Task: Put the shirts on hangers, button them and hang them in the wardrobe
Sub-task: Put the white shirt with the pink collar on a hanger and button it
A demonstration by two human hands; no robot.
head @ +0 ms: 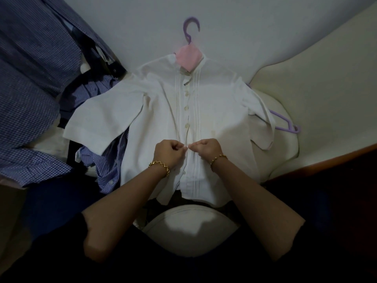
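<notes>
A white short-sleeved shirt (159,111) lies flat, front up, on a pale sheet. A purple hanger (190,27) is inside it, its hook sticking out past the pink-lined collar. Several buttons down the upper placket look fastened. My left hand (168,152) and my right hand (206,149) meet at the placket in the lower half of the shirt. Each pinches the placket edge from its own side, fingertips almost touching. The button between them is hidden.
A heap of blue checked and striped shirts (36,82) lies to the left, partly under the white sleeve. A second purple hanger (285,125) pokes out from under the right sleeve. A cream cushion (318,82) rises at the right, a wooden edge (326,160) below it.
</notes>
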